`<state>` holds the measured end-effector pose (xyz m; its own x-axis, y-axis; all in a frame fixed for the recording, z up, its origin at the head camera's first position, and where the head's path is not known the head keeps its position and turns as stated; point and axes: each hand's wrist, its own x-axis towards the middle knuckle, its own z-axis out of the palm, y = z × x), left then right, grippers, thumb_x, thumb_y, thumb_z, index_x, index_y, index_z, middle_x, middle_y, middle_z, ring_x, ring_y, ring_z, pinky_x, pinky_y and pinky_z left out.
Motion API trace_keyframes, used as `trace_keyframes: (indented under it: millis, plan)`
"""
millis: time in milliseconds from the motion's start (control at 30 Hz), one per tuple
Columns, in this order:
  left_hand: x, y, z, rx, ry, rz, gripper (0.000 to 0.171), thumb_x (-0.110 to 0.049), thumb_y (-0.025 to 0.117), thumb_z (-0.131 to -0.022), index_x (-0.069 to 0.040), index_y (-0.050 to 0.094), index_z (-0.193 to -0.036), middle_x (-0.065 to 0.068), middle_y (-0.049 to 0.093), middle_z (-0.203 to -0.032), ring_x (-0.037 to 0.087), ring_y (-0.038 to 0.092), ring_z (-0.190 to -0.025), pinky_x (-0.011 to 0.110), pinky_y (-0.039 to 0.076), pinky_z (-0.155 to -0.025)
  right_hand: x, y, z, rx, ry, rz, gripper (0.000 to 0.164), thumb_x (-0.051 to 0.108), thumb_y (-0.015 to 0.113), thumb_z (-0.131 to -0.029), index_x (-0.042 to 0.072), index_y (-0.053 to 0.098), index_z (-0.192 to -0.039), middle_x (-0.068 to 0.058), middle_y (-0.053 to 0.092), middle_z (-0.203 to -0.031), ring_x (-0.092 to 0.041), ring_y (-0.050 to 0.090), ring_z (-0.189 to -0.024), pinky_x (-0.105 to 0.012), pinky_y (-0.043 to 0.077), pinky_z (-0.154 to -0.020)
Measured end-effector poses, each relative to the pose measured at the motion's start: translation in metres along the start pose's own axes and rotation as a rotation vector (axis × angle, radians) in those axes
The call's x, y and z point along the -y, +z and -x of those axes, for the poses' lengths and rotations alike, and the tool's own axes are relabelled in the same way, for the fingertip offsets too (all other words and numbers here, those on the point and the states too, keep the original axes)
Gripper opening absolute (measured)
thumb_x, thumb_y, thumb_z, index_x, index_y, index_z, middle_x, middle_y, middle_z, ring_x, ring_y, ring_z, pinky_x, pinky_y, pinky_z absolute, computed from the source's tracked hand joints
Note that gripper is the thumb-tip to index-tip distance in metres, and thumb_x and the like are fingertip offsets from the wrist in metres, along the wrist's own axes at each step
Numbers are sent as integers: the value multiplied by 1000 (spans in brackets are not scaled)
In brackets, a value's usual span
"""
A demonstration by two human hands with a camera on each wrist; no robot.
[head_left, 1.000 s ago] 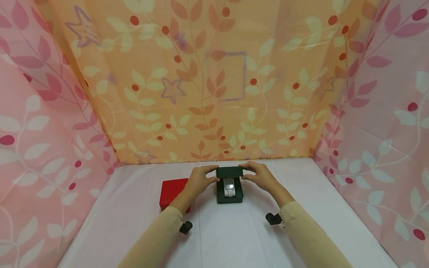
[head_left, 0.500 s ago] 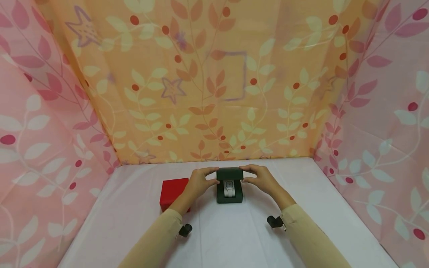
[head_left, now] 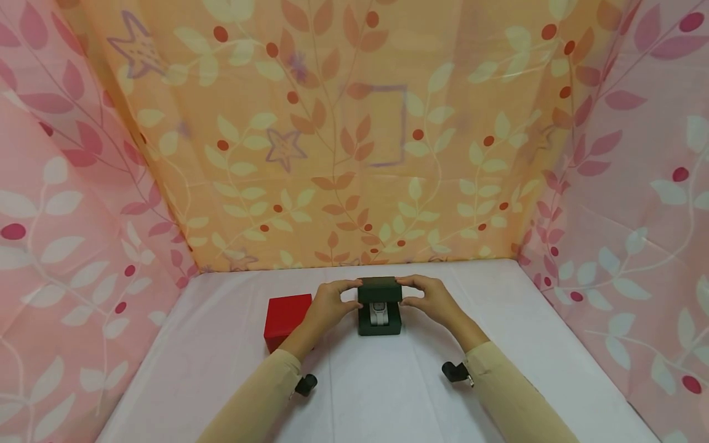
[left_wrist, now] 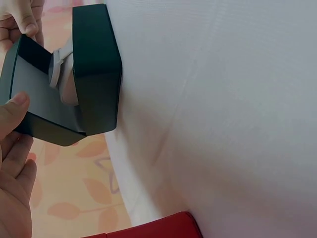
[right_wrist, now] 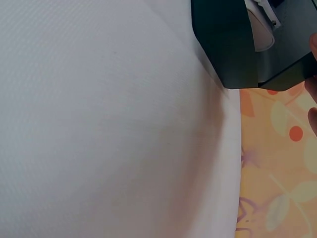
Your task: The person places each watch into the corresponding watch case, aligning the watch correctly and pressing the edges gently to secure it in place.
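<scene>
A dark green watch box (head_left: 379,330) stands on the white-covered table, its hinged lid (head_left: 380,290) tilted partway over the base. Inside sits a wristwatch (head_left: 379,315) with a pale strap, its upper part hidden under the lid in the head view. My left hand (head_left: 332,303) pinches the lid's left side between thumb and fingers. On the opposite side, my right hand (head_left: 432,298) pinches the lid in the same manner. The left wrist view shows the lid (left_wrist: 37,91) slanting away from the base (left_wrist: 96,69), with the watch (left_wrist: 64,72) between them. Only fingertips (right_wrist: 313,47) show in the right wrist view.
Left of the green box lies a red box (head_left: 285,317), partly covered by my left forearm. White cloth (head_left: 382,387) spreads over the table. An orange patterned curtain (head_left: 343,154) rises behind its far edge, with pink ones on both sides.
Both hands have lowered the lid a little toward the base, so it covers more of the watch. The box base and the red box stay in place.
</scene>
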<state>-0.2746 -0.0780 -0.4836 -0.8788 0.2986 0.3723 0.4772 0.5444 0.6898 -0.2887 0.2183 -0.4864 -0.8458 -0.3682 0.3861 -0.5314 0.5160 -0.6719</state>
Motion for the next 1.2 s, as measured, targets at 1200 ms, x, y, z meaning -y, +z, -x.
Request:
trace_keyframes:
  millis: [1200]
  plan:
    - [1,4,6,48,-127,131,67,-23,85,-83,-17,59,-145,5,65,-139,25,61,-131,43,52,-102,3,11,13,-57,12,-30,49,12,85,-82,19,70,-129,-1,69,-131,-26,64,-126,-48,50,-106]
